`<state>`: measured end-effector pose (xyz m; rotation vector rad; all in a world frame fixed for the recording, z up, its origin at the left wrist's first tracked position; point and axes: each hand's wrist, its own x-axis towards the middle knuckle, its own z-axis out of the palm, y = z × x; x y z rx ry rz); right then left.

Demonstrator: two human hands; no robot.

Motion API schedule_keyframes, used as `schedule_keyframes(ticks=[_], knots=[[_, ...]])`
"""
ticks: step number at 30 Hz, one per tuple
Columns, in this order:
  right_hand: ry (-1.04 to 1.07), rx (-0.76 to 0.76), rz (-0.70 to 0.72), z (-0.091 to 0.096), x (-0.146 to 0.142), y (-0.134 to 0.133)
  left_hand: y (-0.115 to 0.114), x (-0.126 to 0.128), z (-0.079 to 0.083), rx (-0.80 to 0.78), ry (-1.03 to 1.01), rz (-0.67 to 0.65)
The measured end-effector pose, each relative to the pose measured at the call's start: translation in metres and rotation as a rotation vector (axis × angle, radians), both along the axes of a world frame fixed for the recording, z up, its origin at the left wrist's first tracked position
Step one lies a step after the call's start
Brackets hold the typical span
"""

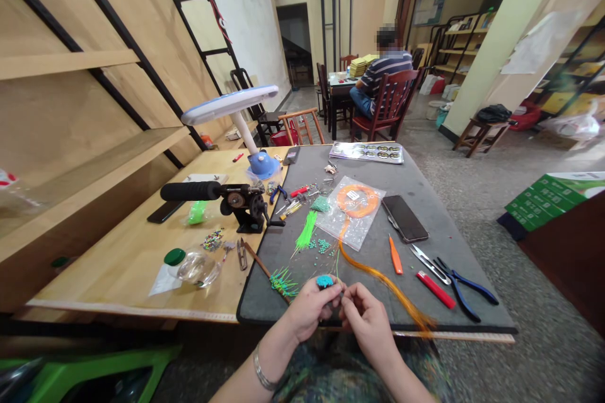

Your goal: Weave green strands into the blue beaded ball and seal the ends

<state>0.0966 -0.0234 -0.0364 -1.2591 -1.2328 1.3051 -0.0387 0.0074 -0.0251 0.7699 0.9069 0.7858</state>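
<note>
My left hand (309, 310) is closed around a small turquoise beaded piece (324, 281), which pokes up above the fingers at the mat's front edge. Right beside it, my right hand (367, 313) is pinched shut; whatever sits between its fingertips is too small to make out. A thin green strand (337, 262) rises from between the two hands. Left of them, green-tipped strands (282, 281) lie across a brown stick (259, 259). Loose turquoise beads (322, 245) and a bundle of bright green strands (307, 230) are spread just beyond.
Orange thread (378, 274) trails from a plastic bag (362, 227). To the right lie a phone (405, 218), an orange-handled tool (396, 255), snips (430, 263), a red lighter (435, 289) and blue pliers (466, 289). A hand-cranked device (241, 204), bottle (196, 266) and lamp (262, 164) stand left. Someone (385, 79) sits behind.
</note>
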Motion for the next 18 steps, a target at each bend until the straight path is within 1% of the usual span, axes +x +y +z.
schedule_keyframes(ticks=[11,18], knots=[[0.017,-0.026,0.011,-0.0058,-0.0005,0.0012,0.0031,0.0002,0.0007,0.005,0.004,0.001],[0.040,-0.054,-0.004,-0.0039,-0.0007,0.0024,0.0038,0.0001,-0.0017,-0.003,-0.001,-0.005]])
